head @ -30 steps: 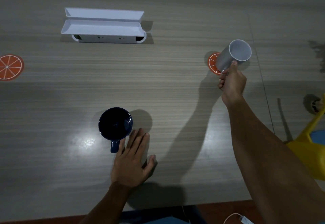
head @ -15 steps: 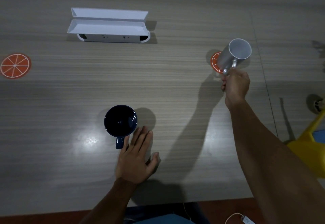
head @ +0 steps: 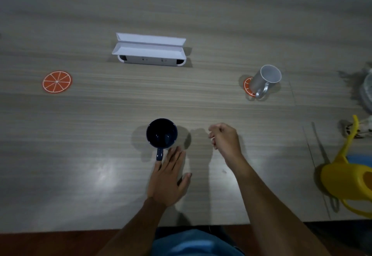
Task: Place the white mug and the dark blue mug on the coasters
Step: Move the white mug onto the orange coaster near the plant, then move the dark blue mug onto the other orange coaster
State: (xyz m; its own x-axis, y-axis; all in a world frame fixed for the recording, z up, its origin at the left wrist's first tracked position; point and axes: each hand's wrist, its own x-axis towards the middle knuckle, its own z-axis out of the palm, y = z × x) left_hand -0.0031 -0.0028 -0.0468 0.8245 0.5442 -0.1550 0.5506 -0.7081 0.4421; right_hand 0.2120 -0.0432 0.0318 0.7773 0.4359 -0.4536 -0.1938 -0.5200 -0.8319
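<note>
Two bare forearms reach in from the near edge of the grey wood-grain tabletop [head: 80, 135]. The left hand [head: 168, 181] lies flat, palm down, fingers spread and stretched forward, with a fingertip right at the handle of the round dark blue ceramic mug [head: 161, 134]; it isn't gripping anything. That mug stands upright on the bare tabletop near the middle, handle pointing toward the person, not on a coaster. The right hand [head: 225, 140] hovers a bit to the right of it, fingers loosely curled inward, holding nothing.

Further back on the right, the white cylindrical mug [head: 265, 80] sits on the round orange-slice coaster [head: 248, 87], handle facing the near side, covering most of it. A second orange-slice coaster [head: 57, 82] lies bare, well off to the left. Behind, there's a long white box with its flaps folded open [head: 150, 51]. Off the right edge sits a yellow plastic watering can [head: 350, 181], and the floor in front looks reddish brown.
</note>
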